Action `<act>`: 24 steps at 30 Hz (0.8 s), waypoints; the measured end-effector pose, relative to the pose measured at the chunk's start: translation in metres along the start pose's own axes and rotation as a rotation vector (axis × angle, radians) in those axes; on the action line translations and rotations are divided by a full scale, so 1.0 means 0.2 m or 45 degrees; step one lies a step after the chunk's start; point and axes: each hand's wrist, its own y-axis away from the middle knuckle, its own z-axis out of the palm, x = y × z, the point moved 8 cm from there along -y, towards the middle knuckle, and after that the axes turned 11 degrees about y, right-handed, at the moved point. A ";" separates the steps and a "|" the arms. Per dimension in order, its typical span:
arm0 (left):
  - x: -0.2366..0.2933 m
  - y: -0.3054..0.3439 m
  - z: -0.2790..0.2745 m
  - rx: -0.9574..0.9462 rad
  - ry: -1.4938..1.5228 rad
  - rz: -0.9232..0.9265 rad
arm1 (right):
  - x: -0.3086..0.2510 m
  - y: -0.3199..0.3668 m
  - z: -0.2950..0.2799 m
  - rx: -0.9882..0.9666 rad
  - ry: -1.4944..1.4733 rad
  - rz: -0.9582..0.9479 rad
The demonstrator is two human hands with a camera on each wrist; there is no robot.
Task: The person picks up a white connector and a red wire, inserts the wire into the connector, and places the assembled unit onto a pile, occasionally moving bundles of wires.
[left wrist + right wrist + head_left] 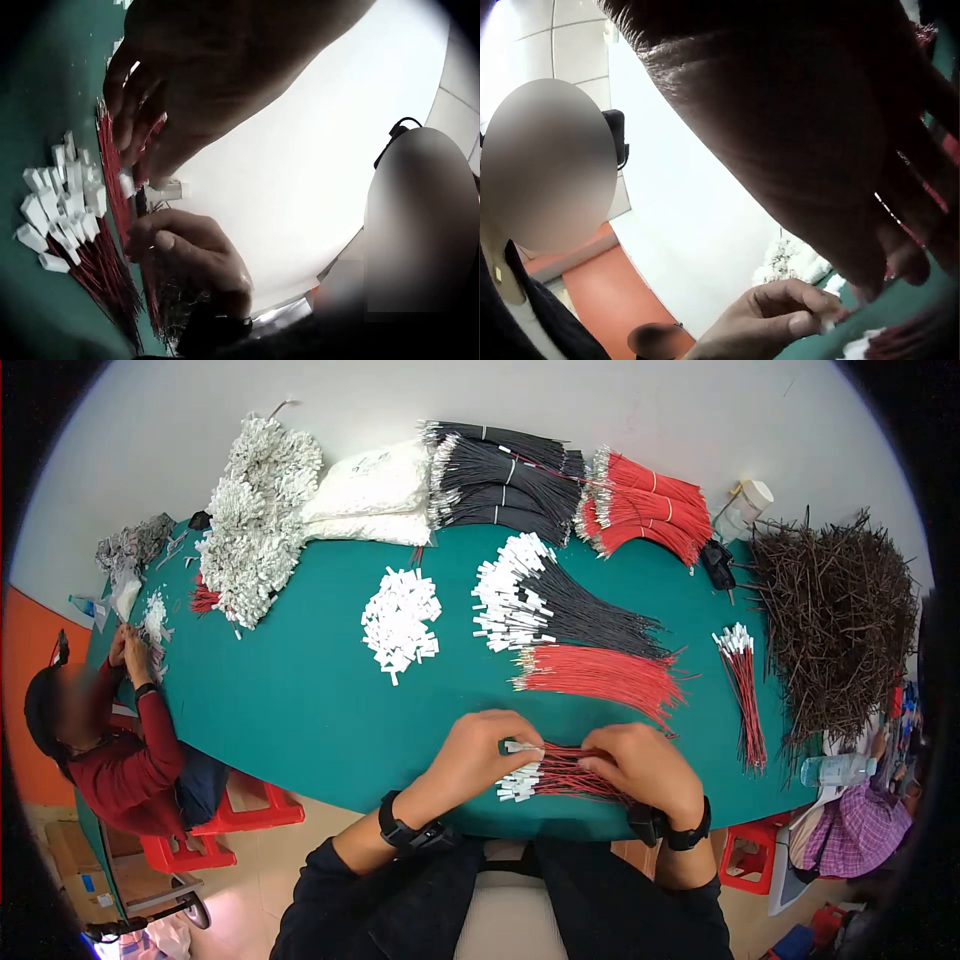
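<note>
Red stools [240, 810] stand beside a green table [300, 700]; white wall [682, 172], orange floor [585, 277].

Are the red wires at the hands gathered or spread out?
Gathered. The red wires lie in one tight bunch between the left hand and right hand, white connectors together at one end.

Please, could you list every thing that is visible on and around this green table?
table: one, green, centre
connector housings: loose pile, white, table middle
black wires: one fan, white-tipped, right of housings
red wires: one fan, just nearer than black wires
black bundles: several, far edge
red bundles: several, far edge, right
dark wire heap: one, brownish, right end
held red wires: one bunch, white-tipped, near edge
other person: one, red sleeves, left end
left grip: pinches held red wires at white end
right grip: holds held red wires
</note>
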 end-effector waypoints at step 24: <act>-0.04 -0.19 -0.37 0.381 0.697 0.026 | 0.10 -0.28 -0.19 0.896 -0.080 -0.227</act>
